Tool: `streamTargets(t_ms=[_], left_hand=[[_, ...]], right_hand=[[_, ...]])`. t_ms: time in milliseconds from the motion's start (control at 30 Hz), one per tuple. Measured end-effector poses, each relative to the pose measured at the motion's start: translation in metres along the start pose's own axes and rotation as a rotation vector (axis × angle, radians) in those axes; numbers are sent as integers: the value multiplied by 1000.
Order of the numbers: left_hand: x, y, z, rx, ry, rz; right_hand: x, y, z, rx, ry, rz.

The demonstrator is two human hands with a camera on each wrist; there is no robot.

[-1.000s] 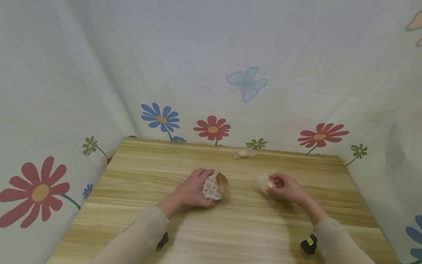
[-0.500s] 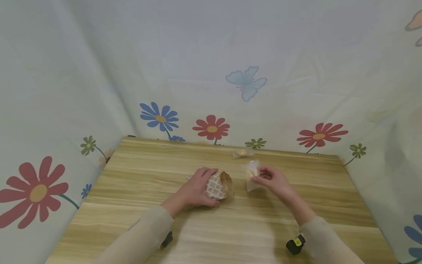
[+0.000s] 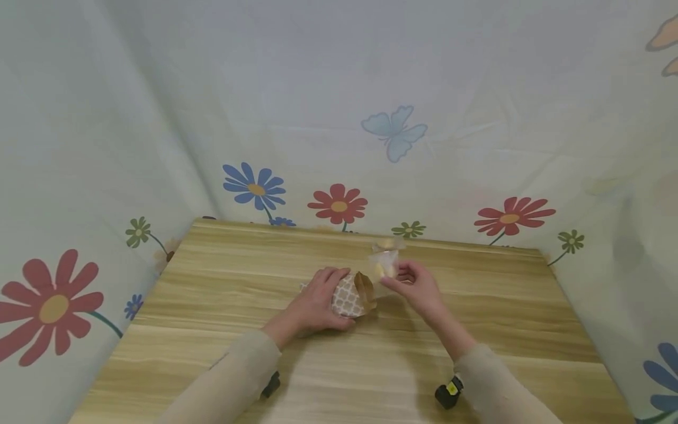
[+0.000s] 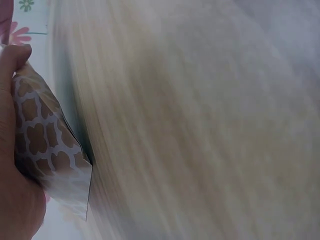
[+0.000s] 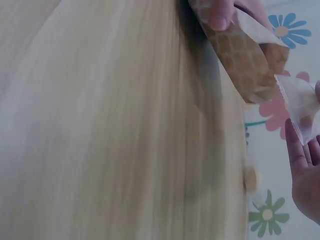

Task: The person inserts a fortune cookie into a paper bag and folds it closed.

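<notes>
Clear packet [image 3: 384, 266] now farther left, pinched in right hand [image 3: 418, 288]; left hand [image 3: 320, 301] grips patterned bag [image 3: 347, 298]. Best, likely: keep bag steady, open end [image 3: 365, 287] uncrushed.

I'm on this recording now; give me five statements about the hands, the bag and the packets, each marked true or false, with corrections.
1. The left hand holds a patterned paper bag. True.
2. The right hand pinches a clear packet. True.
3. The bag is sealed shut. False: its mouth is open, on the side toward the right hand.
4. A second packet lies near the far edge of the table. True.
5. The pinched packet is inside the bag. False: it is held outside the bag.
</notes>
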State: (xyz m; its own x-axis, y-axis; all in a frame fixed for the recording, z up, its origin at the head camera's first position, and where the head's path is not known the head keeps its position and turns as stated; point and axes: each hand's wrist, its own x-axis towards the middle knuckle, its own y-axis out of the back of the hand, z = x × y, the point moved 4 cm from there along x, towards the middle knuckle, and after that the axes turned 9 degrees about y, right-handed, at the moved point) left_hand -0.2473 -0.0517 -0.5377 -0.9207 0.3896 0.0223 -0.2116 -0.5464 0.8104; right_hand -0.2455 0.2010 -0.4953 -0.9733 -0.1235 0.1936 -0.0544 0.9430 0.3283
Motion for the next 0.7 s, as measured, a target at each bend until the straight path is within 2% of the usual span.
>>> streamTargets(t_ms=[200,400,700], left_hand=[[0,-2,-1,7,0,27],[1,-3,-1,35,-3,58],[-1,-4,1,81,-11,78]], right_hand=[[-3,-14,0,-49,29,13],[-7,-19,-1,-113,53,-6],[-12,-19,-1,-165,8,-22]])
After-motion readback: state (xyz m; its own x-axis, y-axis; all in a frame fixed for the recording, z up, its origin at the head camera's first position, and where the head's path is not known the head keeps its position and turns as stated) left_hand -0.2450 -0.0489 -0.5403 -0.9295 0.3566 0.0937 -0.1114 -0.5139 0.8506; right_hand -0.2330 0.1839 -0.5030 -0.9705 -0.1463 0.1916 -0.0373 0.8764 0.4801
